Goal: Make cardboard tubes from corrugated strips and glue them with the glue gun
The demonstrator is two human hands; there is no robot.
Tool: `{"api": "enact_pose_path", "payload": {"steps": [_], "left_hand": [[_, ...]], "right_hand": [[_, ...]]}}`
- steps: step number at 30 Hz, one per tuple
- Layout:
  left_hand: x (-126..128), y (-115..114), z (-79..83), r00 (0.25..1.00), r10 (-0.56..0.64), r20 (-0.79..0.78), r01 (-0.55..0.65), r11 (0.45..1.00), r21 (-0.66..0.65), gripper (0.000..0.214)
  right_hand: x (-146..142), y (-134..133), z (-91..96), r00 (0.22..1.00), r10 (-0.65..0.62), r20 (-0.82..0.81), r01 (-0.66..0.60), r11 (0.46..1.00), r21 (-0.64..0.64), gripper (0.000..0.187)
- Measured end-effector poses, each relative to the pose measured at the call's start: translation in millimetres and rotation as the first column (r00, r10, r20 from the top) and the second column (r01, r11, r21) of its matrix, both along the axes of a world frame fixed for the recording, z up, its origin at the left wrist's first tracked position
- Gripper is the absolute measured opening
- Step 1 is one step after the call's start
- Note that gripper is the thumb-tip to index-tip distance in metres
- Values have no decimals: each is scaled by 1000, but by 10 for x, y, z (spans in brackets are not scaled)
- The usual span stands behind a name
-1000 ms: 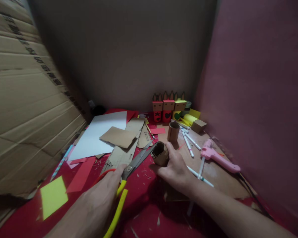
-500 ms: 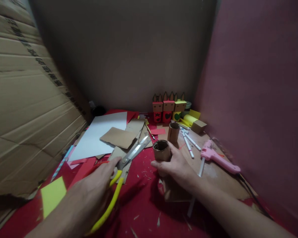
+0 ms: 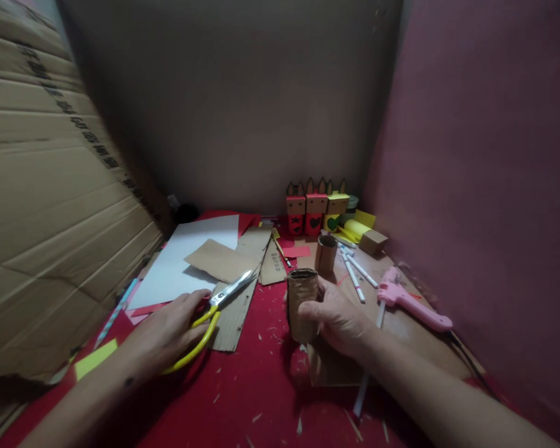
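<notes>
My right hand (image 3: 338, 314) is wrapped round a cardboard tube (image 3: 302, 311), held upright above the red tabletop with its top rim showing. Yellow-handled scissors (image 3: 231, 290) are in my left hand (image 3: 180, 326), the blades pointing away to the right over cardboard scraps. Part of the scissors' handles is hidden by the fingers. A second cardboard tube (image 3: 326, 255) stands just behind the held one. Under the blades lie a long cardboard strip (image 3: 236, 326) and a flat brown cardboard piece (image 3: 217, 258).
A pink glue gun (image 3: 413, 302) with a cord lies at right on a cardboard sheet (image 3: 410, 348), near white markers (image 3: 353, 277). Three figures of cardboard and coloured paper (image 3: 315, 208) stand at the back. White paper (image 3: 177, 249) lies at left, beside a large cardboard panel (image 3: 51, 199).
My left hand has moved away and to the left with the scissors, closer to the cardboard scraps. My right hand has tilted the tube, so more of its side shows.
</notes>
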State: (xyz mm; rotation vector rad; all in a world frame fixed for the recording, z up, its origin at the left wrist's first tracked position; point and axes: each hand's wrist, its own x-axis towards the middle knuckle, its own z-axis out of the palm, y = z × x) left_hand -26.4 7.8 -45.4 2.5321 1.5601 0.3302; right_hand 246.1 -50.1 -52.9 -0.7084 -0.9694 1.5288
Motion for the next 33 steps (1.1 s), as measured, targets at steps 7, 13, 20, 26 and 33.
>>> {"api": "enact_pose_path", "payload": {"steps": [7, 13, 20, 26, 33], "left_hand": [[208, -22, 185, 989, -141, -52, 147, 979, 141, 28], [877, -346, 571, 830, -267, 490, 317, 948, -20, 26], [1131, -203, 541, 746, -327, 580, 504, 847, -171, 7], [1148, -151, 442, 728, -144, 670, 535, 730, -425, 9], [1142, -193, 365, 698, -56, 714, 497, 756, -426, 6]], "right_hand": [[9, 5, 12, 999, 36, 15, -36, 999, -30, 36], [31, -17, 24, 982, 59, 179, -65, 997, 29, 41], [1, -28, 92, 910, -45, 413, -31, 984, 176, 41], [-43, -8, -61, 778, -205, 593, 8, 948, 317, 46], [-56, -20, -98, 636, -375, 675, 54, 893, 447, 48]]}}
